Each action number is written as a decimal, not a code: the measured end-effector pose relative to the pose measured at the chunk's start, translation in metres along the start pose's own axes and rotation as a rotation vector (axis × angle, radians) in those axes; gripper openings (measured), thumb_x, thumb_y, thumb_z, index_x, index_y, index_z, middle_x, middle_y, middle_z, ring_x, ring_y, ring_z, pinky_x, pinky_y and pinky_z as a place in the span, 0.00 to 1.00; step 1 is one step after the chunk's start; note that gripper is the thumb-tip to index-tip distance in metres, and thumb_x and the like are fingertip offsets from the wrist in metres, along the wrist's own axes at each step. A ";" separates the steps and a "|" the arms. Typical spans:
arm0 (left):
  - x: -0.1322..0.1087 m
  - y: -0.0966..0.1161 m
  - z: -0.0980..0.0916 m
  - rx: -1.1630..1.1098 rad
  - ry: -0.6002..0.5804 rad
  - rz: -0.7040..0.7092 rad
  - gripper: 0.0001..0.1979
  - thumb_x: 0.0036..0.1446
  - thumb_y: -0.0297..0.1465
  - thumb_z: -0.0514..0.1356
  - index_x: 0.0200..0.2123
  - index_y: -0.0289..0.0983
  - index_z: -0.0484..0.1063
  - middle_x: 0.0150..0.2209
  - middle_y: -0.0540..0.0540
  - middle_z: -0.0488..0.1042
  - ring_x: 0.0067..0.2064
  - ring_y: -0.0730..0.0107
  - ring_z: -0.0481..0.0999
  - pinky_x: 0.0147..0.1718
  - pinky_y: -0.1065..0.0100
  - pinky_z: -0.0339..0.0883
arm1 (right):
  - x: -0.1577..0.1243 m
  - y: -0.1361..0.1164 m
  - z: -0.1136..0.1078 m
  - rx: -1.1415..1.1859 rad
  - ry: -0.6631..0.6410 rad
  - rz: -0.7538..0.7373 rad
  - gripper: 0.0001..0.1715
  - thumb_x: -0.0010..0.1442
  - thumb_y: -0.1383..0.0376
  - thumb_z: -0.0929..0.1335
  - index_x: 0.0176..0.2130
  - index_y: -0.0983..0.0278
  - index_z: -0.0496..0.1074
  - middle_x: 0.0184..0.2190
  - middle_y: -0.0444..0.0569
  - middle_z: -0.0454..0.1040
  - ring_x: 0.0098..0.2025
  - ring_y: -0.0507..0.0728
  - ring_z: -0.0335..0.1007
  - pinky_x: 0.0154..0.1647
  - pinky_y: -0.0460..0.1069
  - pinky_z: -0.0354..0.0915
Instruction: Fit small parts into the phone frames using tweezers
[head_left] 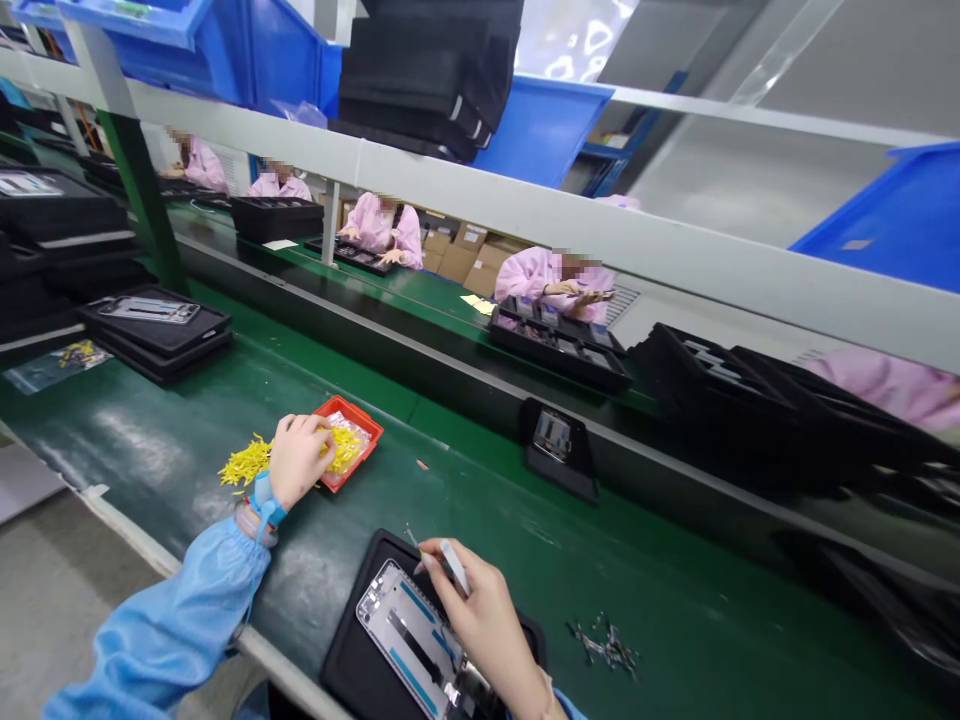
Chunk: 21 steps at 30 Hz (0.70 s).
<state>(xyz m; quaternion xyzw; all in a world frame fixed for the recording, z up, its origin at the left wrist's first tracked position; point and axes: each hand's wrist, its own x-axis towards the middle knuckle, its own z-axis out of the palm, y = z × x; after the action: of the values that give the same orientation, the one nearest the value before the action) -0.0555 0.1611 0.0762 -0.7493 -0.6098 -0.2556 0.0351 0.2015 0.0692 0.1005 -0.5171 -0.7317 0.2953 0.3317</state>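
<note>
My left hand (300, 458), with a blue band round its wrist, is at the near edge of a small red tray (377, 432). Its fingers curl together at the yellow strips (345, 447) inside; whatever they grip is hidden. More loose yellow strips (246, 463) lie in a heap left of the wrist. In my right hand (480, 610) is a slim tool with a pale handle (454, 568) and a thin metal tip. Below that hand, a phone frame (405, 630) with blue strips lies on a black foam tray (347, 640), partly covered by the hand.
Small dark metal parts (606, 645) lie to the right on the green bench (480, 490). Black trays (161, 335) stand at the left, and a black holder (559, 450) leans by the rail. Several people in pink work across the line. Blue bins (547, 125) hang overhead.
</note>
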 end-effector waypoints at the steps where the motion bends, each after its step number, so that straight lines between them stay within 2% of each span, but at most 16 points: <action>1: -0.001 0.000 0.001 -0.015 0.006 -0.010 0.07 0.53 0.26 0.55 0.26 0.38 0.72 0.38 0.45 0.77 0.42 0.58 0.73 0.45 0.54 0.61 | 0.001 0.001 0.000 0.002 -0.006 0.011 0.14 0.61 0.59 0.62 0.31 0.62 0.73 0.26 0.48 0.77 0.28 0.56 0.74 0.31 0.45 0.68; 4: -0.008 0.007 -0.001 -0.077 0.026 -0.025 0.10 0.55 0.25 0.52 0.32 0.38 0.73 0.39 0.45 0.76 0.42 0.60 0.73 0.45 0.55 0.62 | 0.004 0.002 -0.001 0.019 -0.011 0.041 0.13 0.60 0.58 0.62 0.33 0.63 0.72 0.26 0.47 0.77 0.28 0.56 0.74 0.31 0.45 0.68; 6: -0.016 0.018 -0.008 -0.221 0.019 0.022 0.12 0.57 0.26 0.50 0.36 0.39 0.73 0.40 0.45 0.76 0.43 0.61 0.73 0.45 0.57 0.63 | 0.007 0.001 -0.001 0.054 -0.005 0.051 0.12 0.60 0.58 0.63 0.35 0.62 0.71 0.26 0.47 0.77 0.27 0.55 0.74 0.32 0.46 0.68; 8: -0.027 0.034 -0.017 -0.449 -0.043 0.112 0.13 0.60 0.28 0.49 0.41 0.39 0.72 0.43 0.44 0.75 0.46 0.63 0.72 0.46 0.59 0.63 | 0.011 -0.003 0.001 0.096 -0.018 0.039 0.10 0.60 0.59 0.63 0.35 0.62 0.68 0.26 0.46 0.76 0.27 0.55 0.73 0.32 0.45 0.68; 11: -0.040 0.055 -0.027 -0.729 -0.222 0.212 0.13 0.59 0.31 0.53 0.46 0.38 0.68 0.47 0.43 0.72 0.50 0.63 0.69 0.51 0.61 0.62 | 0.015 -0.009 0.004 0.103 -0.069 -0.002 0.08 0.60 0.60 0.62 0.33 0.61 0.64 0.24 0.43 0.73 0.25 0.53 0.70 0.27 0.44 0.65; 14: -0.046 0.064 -0.027 -0.877 -0.318 0.227 0.09 0.57 0.32 0.54 0.40 0.37 0.69 0.42 0.44 0.72 0.45 0.66 0.71 0.48 0.64 0.65 | 0.019 -0.013 0.008 0.068 -0.115 -0.037 0.07 0.60 0.61 0.63 0.33 0.61 0.64 0.23 0.41 0.71 0.22 0.51 0.66 0.24 0.43 0.63; 17: -0.047 0.062 -0.020 -0.922 -0.313 0.171 0.06 0.57 0.30 0.52 0.32 0.37 0.67 0.34 0.47 0.70 0.37 0.70 0.70 0.40 0.67 0.67 | 0.023 -0.014 0.013 0.039 -0.135 -0.088 0.07 0.61 0.61 0.63 0.33 0.61 0.66 0.24 0.42 0.72 0.24 0.52 0.68 0.26 0.43 0.65; 21: -0.051 0.058 -0.013 -0.909 -0.249 0.032 0.04 0.56 0.28 0.51 0.31 0.37 0.65 0.33 0.48 0.69 0.35 0.71 0.68 0.38 0.68 0.67 | 0.027 -0.012 0.023 -0.073 0.050 -0.201 0.09 0.61 0.60 0.62 0.32 0.61 0.68 0.28 0.48 0.74 0.30 0.56 0.73 0.32 0.46 0.68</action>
<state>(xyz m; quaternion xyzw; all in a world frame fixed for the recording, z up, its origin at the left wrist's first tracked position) -0.0120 0.0962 0.0809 -0.7229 -0.4240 -0.4044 -0.3662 0.1699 0.0894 0.1002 -0.4602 -0.7815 0.2207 0.3588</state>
